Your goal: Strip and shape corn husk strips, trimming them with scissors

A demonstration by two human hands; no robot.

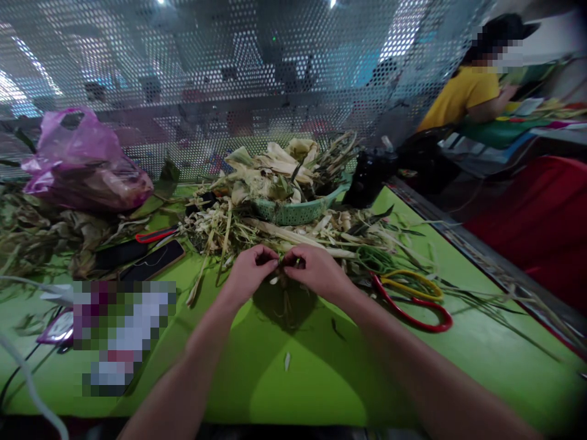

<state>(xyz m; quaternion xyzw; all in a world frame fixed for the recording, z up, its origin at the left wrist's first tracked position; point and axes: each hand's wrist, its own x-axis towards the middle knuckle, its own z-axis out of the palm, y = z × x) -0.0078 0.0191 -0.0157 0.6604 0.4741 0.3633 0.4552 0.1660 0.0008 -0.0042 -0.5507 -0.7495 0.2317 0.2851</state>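
My left hand (252, 271) and my right hand (315, 267) meet over the middle of the green table, fingers closed in a pinch. Between their fingertips is a small bundle of dried plant strands (286, 300), its thin ends hanging toward the tabletop. The fingers partly hide its upper part, where a bit of green shows. Just beyond my hands lies a heap of dried husks and stalks (220, 229). A pair of scissors (431, 321) with red handles rests to the right of my right hand, beside a coil of yellow cord (413, 284) and some green string (373, 260).
A green basket (293, 212) piled with dry husks stands at the back. To the left are a pink plastic bag (82, 162), a red-handled cutter (156, 234), a dark phone (153, 261) and cables. A person in yellow (463, 91) sits at another table, far right.
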